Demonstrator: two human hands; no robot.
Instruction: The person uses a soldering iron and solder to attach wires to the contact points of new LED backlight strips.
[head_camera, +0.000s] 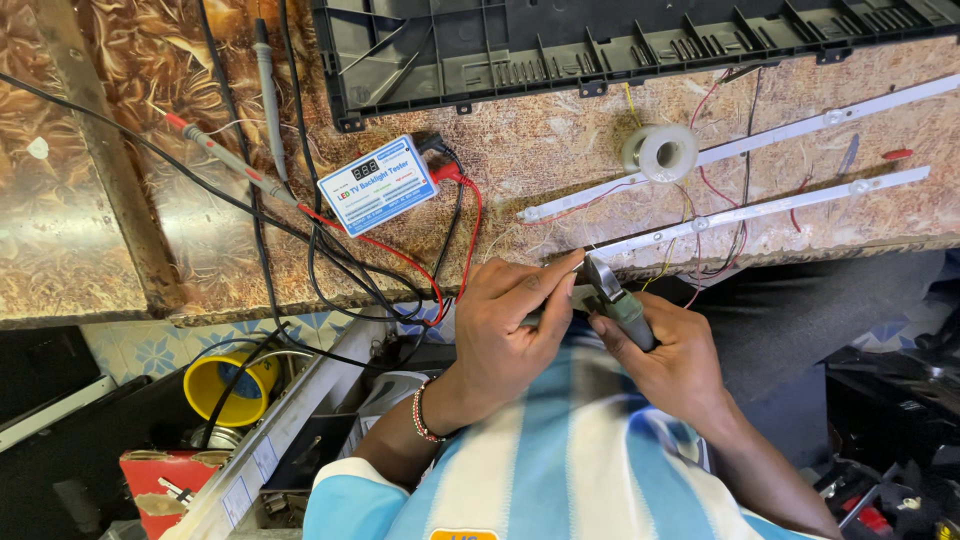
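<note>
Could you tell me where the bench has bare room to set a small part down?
Barest is the bench left of the probes. A smaller patch lies between the tester and the solder spool. Crowded: cables below the tester, wires around the LED strips.

Both forearms reach up from the bottom edge, converging at centre; the left hand (505, 325) curls with its index finger stretched out straight and thumb pressed beneath; the right hand (668, 360) is closed in a fist-like grip, knuckles toward the left hand, the two nearly touching.
</note>
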